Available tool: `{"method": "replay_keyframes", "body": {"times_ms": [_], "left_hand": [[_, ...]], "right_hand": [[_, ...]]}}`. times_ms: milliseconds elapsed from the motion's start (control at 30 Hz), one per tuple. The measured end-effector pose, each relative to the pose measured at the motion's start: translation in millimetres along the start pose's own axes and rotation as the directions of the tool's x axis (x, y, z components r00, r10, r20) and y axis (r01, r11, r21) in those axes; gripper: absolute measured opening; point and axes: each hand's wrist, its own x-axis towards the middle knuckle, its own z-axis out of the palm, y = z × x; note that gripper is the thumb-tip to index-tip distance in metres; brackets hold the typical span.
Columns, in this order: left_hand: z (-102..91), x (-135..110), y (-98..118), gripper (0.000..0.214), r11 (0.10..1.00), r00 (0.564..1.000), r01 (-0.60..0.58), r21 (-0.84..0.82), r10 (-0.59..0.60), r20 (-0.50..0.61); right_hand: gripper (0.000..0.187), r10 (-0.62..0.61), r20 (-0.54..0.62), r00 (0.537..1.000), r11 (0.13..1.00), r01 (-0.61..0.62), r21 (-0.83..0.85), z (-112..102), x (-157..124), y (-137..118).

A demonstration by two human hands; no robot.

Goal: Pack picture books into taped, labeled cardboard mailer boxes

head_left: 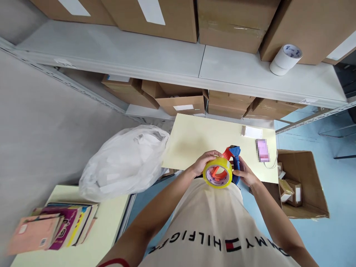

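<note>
Both hands are holding a tape dispenser (235,160) in the air, over the near edge of the pale yellow table (191,142), toward its right half and close to the person's chest.
- Left hand (204,162): fingers are curling over the top of the yellow tape roll (217,174) mounted on the dispenser, closed around its rim.
- Right hand (245,174): it is wrapping around the blue handle from the right, fingers closed; can't tell how tight the grip is.
- The roll's open face is pointing toward the camera, with the red hub showing inside it.

Around it:
- A small white packet (251,132) is lying near the table's far right corner, with a blurred pink item (263,150) just beside it along the right edge.
- A white plastic bag (125,161) is bulging against the table's left edge.
- A stack of books (55,224) is sitting on a second table (111,222) at lower left.
- An open cardboard box (304,174) is standing on the floor past the table's right edge.
- A white tape roll (286,59) is lying on the shelf (139,52) above, next to brown cartons.
</note>
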Motion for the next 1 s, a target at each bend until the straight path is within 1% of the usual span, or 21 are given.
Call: {"method": "replay_keyframes", "body": {"times_ms": [100, 200, 300, 400, 533, 667, 733, 867, 933, 1000], "left_hand": [[1.4, 0, 0, 0.022, 1.0, 1.0, 0.021, 0.003, -0.021, -0.007], [3.2, 1, -1, 0.023, 0.999, 0.999, 0.037, 0.009, -0.037, -0.015], [4.8, 2, -4, 0.023, 0.999, 0.998, 0.025, 0.027, -0.023, -0.064], [6.3, 3, -6, 0.022, 0.999, 0.993, 0.003, 0.051, 0.003, -0.12], [8.1, 3, -5, 0.022, 0.995, 0.986, -0.001, 0.1, 0.018, -0.168], [10.1, 1, -3, 0.022, 0.994, 0.975, -0.004, 0.109, 0.028, -0.219], [11.3, 1, -3, 0.024, 0.996, 0.975, 0.011, 0.087, 0.009, -0.224], [12.0, 3, 1, 0.031, 0.998, 0.98, 0.054, -0.014, -0.056, -0.193], [10.0, 4, 4, 0.036, 0.992, 0.986, 0.084, -0.093, -0.096, -0.134], [6.8, 5, 7, 0.038, 0.981, 0.989, 0.128, -0.145, -0.137, -0.055]], "right_hand": [[0.071, 0.002, 0.055, 0.998, 0.997, 0.002, -0.072, -5, -1, -6], [0.077, -0.017, 0.049, 0.999, 0.984, 0.026, -0.178, -11, -2, -10], [0.078, -0.028, 0.058, 0.998, 0.965, 0.042, -0.259, -16, -3, -14], [0.078, -0.023, 0.096, 0.995, 0.958, 0.05, -0.283, -18, -3, -17], [0.079, -0.045, 0.138, 0.989, 0.95, 0.085, -0.301, -17, -6, -17], [0.079, -0.05, 0.103, 0.993, 0.936, 0.083, -0.341, -14, -8, -18], [0.079, -0.065, 0.09, 0.994, 0.946, 0.09, -0.312, -12, -7, -18], [0.074, -0.109, 0.033, 0.993, 0.987, 0.112, -0.117, -9, 0, -12], [0.071, -0.13, -0.012, 0.991, 0.99, 0.129, -0.049, -8, 3, -7], [0.068, -0.156, -0.046, 0.987, 0.987, 0.155, -0.031, -8, 6, -2]]}}
